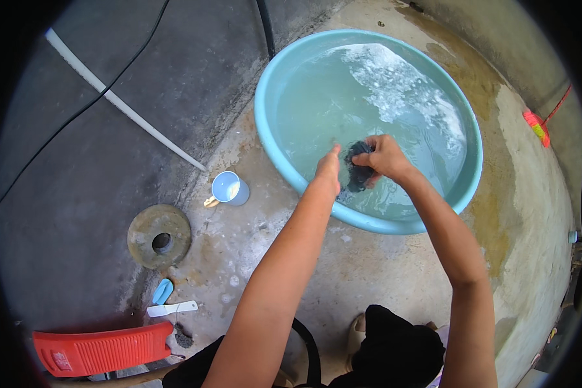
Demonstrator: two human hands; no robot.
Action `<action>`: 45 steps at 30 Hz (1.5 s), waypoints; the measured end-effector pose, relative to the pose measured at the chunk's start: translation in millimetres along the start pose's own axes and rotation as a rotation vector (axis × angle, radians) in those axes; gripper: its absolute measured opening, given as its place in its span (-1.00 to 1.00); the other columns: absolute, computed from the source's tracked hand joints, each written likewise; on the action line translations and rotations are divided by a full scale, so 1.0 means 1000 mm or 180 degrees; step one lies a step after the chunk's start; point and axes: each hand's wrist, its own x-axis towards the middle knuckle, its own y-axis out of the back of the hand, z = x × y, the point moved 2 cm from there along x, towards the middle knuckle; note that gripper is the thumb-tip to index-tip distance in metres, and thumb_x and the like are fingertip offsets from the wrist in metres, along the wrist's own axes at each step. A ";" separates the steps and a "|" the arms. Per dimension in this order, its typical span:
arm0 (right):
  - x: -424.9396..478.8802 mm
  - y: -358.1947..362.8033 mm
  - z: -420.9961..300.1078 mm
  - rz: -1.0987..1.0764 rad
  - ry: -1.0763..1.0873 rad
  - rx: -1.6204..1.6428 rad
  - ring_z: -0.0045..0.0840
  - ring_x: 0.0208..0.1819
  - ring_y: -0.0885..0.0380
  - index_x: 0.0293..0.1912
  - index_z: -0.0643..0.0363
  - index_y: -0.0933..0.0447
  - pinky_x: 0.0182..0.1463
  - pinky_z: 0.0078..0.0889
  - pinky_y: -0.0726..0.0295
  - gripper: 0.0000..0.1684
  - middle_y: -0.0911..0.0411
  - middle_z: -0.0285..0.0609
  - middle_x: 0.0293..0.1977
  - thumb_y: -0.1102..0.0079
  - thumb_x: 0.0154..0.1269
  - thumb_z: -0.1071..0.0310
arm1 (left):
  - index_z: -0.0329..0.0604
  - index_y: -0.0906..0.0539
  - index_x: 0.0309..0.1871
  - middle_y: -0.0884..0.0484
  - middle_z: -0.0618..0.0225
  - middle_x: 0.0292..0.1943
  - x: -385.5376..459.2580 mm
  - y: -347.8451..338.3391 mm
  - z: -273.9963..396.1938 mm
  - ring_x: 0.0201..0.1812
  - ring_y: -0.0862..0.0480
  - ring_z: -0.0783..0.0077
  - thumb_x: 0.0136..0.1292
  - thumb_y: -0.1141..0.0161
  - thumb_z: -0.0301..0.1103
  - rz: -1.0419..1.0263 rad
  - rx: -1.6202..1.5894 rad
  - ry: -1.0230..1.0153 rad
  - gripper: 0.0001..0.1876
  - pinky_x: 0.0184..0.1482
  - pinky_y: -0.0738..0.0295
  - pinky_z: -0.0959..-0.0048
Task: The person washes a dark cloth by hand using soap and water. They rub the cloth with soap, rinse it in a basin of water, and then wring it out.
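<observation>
Before me a large round light-blue plastic basin (266, 114) holds cloudy water, with white suds floating at its far right part. My right hand (382, 159) grips a dark wet cloth item (359, 167) at the water's surface, near the basin's close side. Just left of the cloth, my left hand (331, 167) is held flat with its thumb up, partly in the water; its lower fingers are hidden, and whether it touches the cloth cannot be told.
On the concrete floor left of the basin stand a blue plastic mug (240, 192) and a round stone ring (143, 242). Nearer lie a blue scrub brush (163, 291), a white-handled brush (172, 308) and a red plastic washboard (102, 349). A white pipe (136, 116) leans by the dark wall.
</observation>
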 end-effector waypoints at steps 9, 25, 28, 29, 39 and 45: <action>-0.074 0.028 -0.086 0.0274 0.1386 0.0550 -0.64 -0.40 -0.50 -0.34 0.27 -0.49 -0.31 -0.60 -0.46 -0.77 -0.54 -0.25 -0.45 -0.30 -0.05 0.46 | 0.13 -0.47 -0.07 -0.43 0.38 0.02 -0.104 -0.021 0.029 0.01 -0.42 0.14 0.18 0.16 0.27 -0.2559 -0.1197 0.0023 -0.50 -0.01 -0.29 -0.01; -0.101 -0.058 -0.085 0.2120 0.2668 -0.1688 -0.27 -0.28 -0.35 -0.32 0.17 -0.39 -0.26 -0.27 -0.30 -0.71 -0.39 -0.15 -0.30 -0.22 0.01 0.23 | -0.05 -0.44 -0.11 -0.46 0.36 -0.23 -0.137 0.016 0.057 -0.21 -0.53 0.44 0.17 -0.14 -0.33 -0.1654 -0.1025 -0.1074 -0.77 -0.20 -0.51 0.43; -0.087 -0.057 -0.090 0.2498 0.2622 -0.1914 -0.32 -0.51 -0.37 -0.55 0.14 -0.39 -0.46 -0.29 -0.30 -0.77 -0.37 -0.18 -0.56 -0.17 0.05 0.23 | 0.09 -0.45 -0.14 -0.48 0.52 -0.26 -0.146 0.007 0.044 -0.18 -0.51 0.53 0.11 -0.15 0.15 -0.1567 -0.1318 -0.0541 -0.58 -0.17 -0.48 0.39; -0.082 -0.061 -0.095 0.2619 0.2632 -0.1938 -0.34 -0.59 -0.37 -0.62 0.13 -0.40 -0.53 -0.29 -0.30 -0.73 -0.37 -0.19 -0.65 -0.15 0.06 0.23 | 0.10 -0.46 -0.21 -0.49 0.52 -0.25 -0.126 0.012 0.044 -0.18 -0.51 0.50 0.10 -0.13 0.20 -0.1976 -0.1506 -0.0596 -0.58 -0.19 -0.47 0.38; -0.051 -0.034 -0.060 -0.0403 0.0918 0.1018 -0.50 -0.65 -0.42 -0.61 0.26 -0.48 -0.57 -0.39 -0.38 -0.40 -0.46 -0.19 -0.69 0.10 0.27 -0.08 | -0.05 -0.36 -0.60 -0.37 0.40 -0.67 -0.138 0.036 0.046 -0.65 -0.44 0.43 0.01 -0.16 -0.30 -0.0941 -0.1230 -0.0639 -0.80 -0.59 -0.39 0.44; -0.064 -0.028 -0.004 0.0479 0.1021 0.0244 -0.55 -0.59 -0.47 -0.53 0.27 -0.50 -0.48 -0.47 -0.40 -0.66 -0.49 -0.22 -0.67 -0.05 0.18 0.19 | -0.02 -0.23 -0.72 -0.22 0.44 -0.79 -0.135 0.095 0.026 -0.77 -0.27 0.49 -0.03 -0.17 -0.34 -0.0408 -0.1224 -0.0580 -0.68 -0.71 -0.18 0.51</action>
